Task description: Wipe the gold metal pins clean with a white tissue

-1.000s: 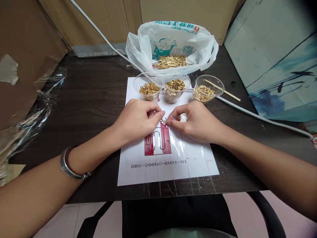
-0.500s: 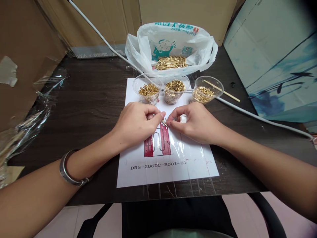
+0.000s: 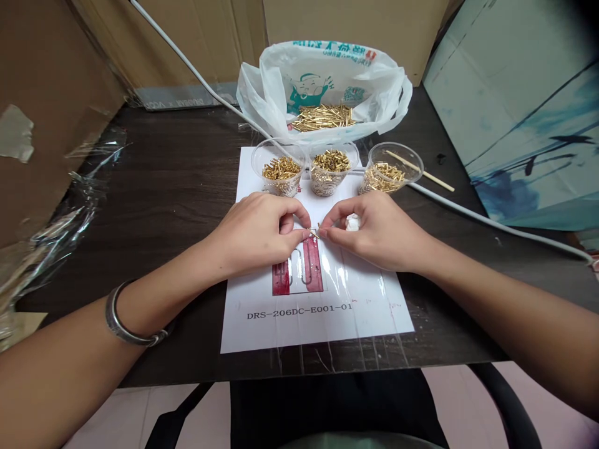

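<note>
My left hand [image 3: 262, 234] pinches a thin brass pin [image 3: 314, 234] between thumb and forefinger, its free end pointing toward the right hand. Thumb and forefinger of my right hand [image 3: 381, 231] are closed on a tiny brass piece [image 3: 319, 225], mostly covered by the fingertips. A crumpled white wad [image 3: 352, 222] shows within the curl of the right hand. Both hands hover close together over a white printed sheet [image 3: 281, 330] with a red-and-white picture [image 3: 312, 268]. Just beyond stand three clear plastic cups, left [image 3: 281, 174], middle [image 3: 330, 171] and right [image 3: 384, 178], holding small brass parts.
Behind the cups, a white plastic bag [image 3: 322, 78] holds many longer brass pins [image 3: 322, 117]. A wooden stick [image 3: 435, 179] leans out of the right cup. A white cable [image 3: 496, 221] crosses the dark table [image 3: 187, 162]. Cardboard [image 3: 350, 25] walls the back.
My fingertips have drawn slightly apart, the right hand shifting a little to the right. The pin in my left hand has turned and shows more clearly. The white wad moved along with the right hand.
</note>
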